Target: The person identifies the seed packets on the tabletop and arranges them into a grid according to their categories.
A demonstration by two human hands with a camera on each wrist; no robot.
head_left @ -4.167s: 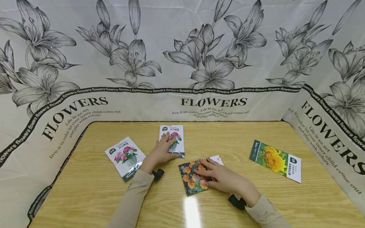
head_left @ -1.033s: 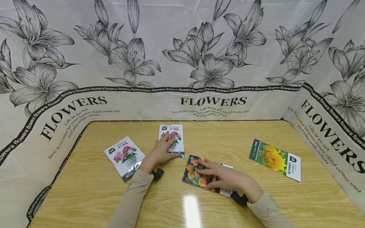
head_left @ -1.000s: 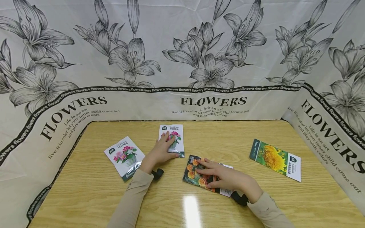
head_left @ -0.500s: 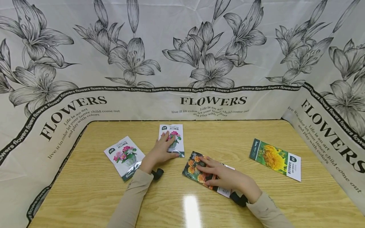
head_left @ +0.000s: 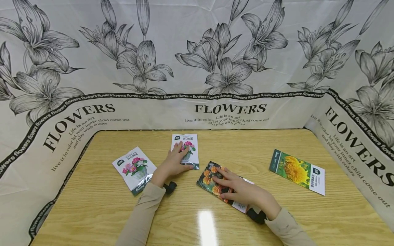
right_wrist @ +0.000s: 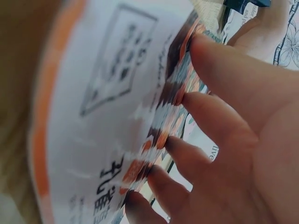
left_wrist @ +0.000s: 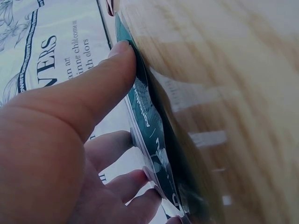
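Observation:
In the head view, my left hand (head_left: 173,164) lies with fingers spread on a white seed packet (head_left: 191,157) picturing pink flowers. The left wrist view shows its thumb and fingertips touching the packet's face beside the green edge (left_wrist: 152,126). My right hand (head_left: 241,189), fingers apart, rests on an orange-flower seed packet (head_left: 209,181) that lies slanted near the table's middle. Up close in the right wrist view, the fingertips press its printed face, and its white end (right_wrist: 107,93) extends under the palm.
Another pink-flower seed packet (head_left: 135,171) lies tilted at the left, close to the left wrist. At the right lies a yellow-flower seed packet (head_left: 297,172). A flower-printed cloth (head_left: 172,116) stands around the back and sides of the wooden table (head_left: 172,222).
Under my right hand the orange-flower packet has turned clockwise and shifted slightly right, its far left corner moving up. My left hand and the other packets stay put.

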